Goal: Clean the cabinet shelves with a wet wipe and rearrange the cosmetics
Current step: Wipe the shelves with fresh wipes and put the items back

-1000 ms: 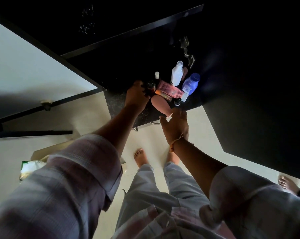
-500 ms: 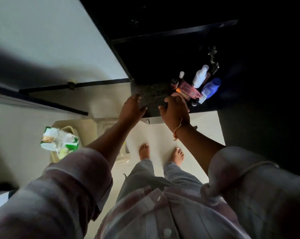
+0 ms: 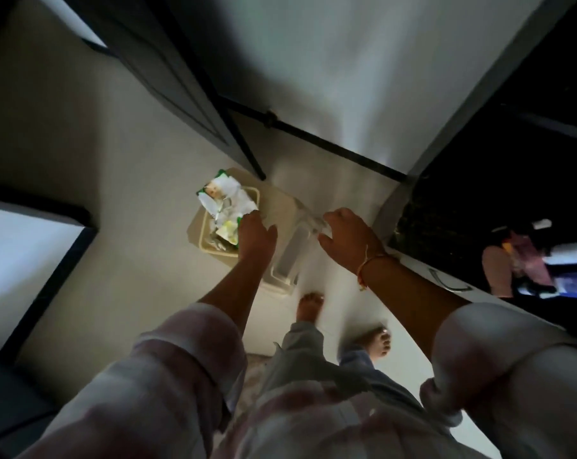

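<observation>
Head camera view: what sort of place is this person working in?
Probably a room in a home, perhaps a bedroom or dressing area: an open cabinet door, a dark shelf crowded with cosmetics, a pack of wet wipes in a beige basket, and bare feet on a pale floor.

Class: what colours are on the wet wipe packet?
The wet wipe packet is white with green and yellow; head view.

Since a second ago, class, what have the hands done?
Both hands left the dark speckled cabinet shelf, moving left: the left hand now reaches the green-and-white wet wipe pack in the cream basket; the right hand follows, grip too blurred to judge. The pink cosmetics stayed on the shelf.
</observation>
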Demonstrator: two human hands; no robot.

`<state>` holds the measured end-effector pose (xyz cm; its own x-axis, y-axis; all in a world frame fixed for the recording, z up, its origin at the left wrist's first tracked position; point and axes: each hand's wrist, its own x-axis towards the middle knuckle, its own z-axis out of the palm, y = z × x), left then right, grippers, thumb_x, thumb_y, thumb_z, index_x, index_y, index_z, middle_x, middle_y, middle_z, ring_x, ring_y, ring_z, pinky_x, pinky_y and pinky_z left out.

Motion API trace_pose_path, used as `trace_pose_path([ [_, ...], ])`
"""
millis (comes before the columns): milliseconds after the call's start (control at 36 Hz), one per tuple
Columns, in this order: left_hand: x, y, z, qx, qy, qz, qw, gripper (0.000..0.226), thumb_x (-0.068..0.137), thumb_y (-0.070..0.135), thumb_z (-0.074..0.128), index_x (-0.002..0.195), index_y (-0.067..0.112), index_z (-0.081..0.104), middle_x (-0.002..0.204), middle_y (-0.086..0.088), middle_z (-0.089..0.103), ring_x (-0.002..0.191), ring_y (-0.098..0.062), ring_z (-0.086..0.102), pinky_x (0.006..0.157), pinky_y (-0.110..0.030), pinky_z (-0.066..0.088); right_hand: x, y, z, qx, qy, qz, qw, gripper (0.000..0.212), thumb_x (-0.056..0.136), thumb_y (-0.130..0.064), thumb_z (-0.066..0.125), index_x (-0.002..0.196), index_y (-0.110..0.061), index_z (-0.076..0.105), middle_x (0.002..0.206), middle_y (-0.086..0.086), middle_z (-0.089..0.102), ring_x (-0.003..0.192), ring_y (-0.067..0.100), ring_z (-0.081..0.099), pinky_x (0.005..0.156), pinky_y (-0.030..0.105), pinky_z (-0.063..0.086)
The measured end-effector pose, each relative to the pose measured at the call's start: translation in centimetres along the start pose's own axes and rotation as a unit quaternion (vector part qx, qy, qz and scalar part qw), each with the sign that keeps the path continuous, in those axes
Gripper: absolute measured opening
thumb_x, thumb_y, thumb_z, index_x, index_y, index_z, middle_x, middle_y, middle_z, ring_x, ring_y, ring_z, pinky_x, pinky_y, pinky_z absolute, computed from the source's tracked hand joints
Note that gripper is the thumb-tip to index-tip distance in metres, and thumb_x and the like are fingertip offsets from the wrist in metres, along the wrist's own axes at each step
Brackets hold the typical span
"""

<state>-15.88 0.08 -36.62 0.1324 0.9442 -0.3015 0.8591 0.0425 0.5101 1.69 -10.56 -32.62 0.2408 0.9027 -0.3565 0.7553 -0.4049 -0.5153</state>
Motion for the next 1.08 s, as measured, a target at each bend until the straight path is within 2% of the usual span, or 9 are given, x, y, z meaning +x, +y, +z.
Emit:
trace_pose_path([
  [83, 1.7, -3.9, -1.1, 0.001, 0.018, -0.038, 0.999, 0.034, 0.084, 0.016, 0.067, 0.115, 0.004, 0.06, 0.117, -0.015, 0.062, 0.112, -0.031, 0.057, 0.094, -0.034, 0.042, 1.5, -2.8, 1.6, -0.026, -0.045, -0.018, 0.998, 0.045, 0.094, -0.035, 0.056, 0.132, -0.011, 0.052, 0.131, 0.014, 0.05, 0.117, 0.031, 0.053, 0.095, 0.038, 0.048],
  [250, 4.5, -9.3, -1.4, -0.016, -0.004, -0.109, 0.994, 0.055, 0.079, 0.022, 0.076, 0.126, 0.004, 0.055, 0.127, -0.017, 0.055, 0.12, -0.032, 0.052, 0.101, -0.036, 0.041, 3.6, -6.3, 4.9, -0.079, -0.099, -0.032, 0.991, 0.048, 0.095, -0.037, 0.054, 0.136, -0.012, 0.048, 0.136, 0.014, 0.047, 0.123, 0.03, 0.05, 0.097, 0.036, 0.045],
  [444, 7.5, -12.3, -0.8, -0.021, -0.027, -0.141, 0.989, 0.055, 0.081, 0.023, 0.074, 0.13, 0.009, 0.052, 0.125, -0.017, 0.053, 0.117, -0.034, 0.052, 0.1, -0.038, 0.043, 5.2, -7.5, 7.3, -0.094, -0.125, -0.028, 0.987, 0.051, 0.096, -0.037, 0.054, 0.14, -0.013, 0.044, 0.142, 0.014, 0.044, 0.128, 0.03, 0.048, 0.101, 0.038, 0.045],
  [667, 9.3, -13.6, 0.1, -0.01, -0.046, -0.133, 0.99, 0.056, 0.079, 0.022, 0.076, 0.13, 0.011, 0.054, 0.125, -0.016, 0.051, 0.116, -0.035, 0.053, 0.099, -0.041, 0.046, 5.8, -7.2, 8.4, -0.097, -0.133, -0.009, 0.986, 0.052, 0.097, -0.038, 0.054, 0.142, -0.015, 0.042, 0.143, 0.011, 0.043, 0.127, 0.027, 0.049, 0.1, 0.036, 0.046],
  [806, 9.6, -13.5, 0.0, -0.021, -0.047, -0.149, 0.988, 0.046, 0.074, 0.019, 0.08, 0.114, 0.01, 0.06, 0.123, -0.014, 0.049, 0.114, -0.033, 0.053, 0.096, -0.038, 0.047, 5.5, -6.9, 8.5, -0.089, -0.139, 0.0, 0.986, 0.052, 0.097, -0.036, 0.054, 0.142, -0.013, 0.043, 0.143, 0.012, 0.043, 0.128, 0.027, 0.048, 0.103, 0.037, 0.046],
  [889, 9.6, -13.4, -0.2, -0.011, -0.043, -0.132, 0.99, 0.035, 0.078, 0.023, 0.078, 0.106, 0.011, 0.063, 0.12, -0.014, 0.052, 0.11, -0.033, 0.055, 0.097, -0.037, 0.046, 5.4, -6.7, 8.4, -0.085, -0.131, 0.004, 0.988, 0.05, 0.097, -0.036, 0.054, 0.14, -0.012, 0.045, 0.14, 0.012, 0.044, 0.125, 0.027, 0.05, 0.1, 0.036, 0.047],
  [1083, 9.0, -12.8, -1.3, -0.032, -0.027, -0.089, 0.995, 0.033, 0.089, 0.028, 0.066, 0.112, 0.003, 0.065, 0.116, -0.016, 0.063, 0.107, -0.031, 0.06, 0.096, -0.041, 0.046, 5.3, -6.5, 7.4, -0.077, -0.12, 0.018, 0.99, 0.05, 0.097, -0.038, 0.054, 0.138, -0.012, 0.046, 0.138, 0.012, 0.047, 0.124, 0.027, 0.052, 0.099, 0.039, 0.049],
])
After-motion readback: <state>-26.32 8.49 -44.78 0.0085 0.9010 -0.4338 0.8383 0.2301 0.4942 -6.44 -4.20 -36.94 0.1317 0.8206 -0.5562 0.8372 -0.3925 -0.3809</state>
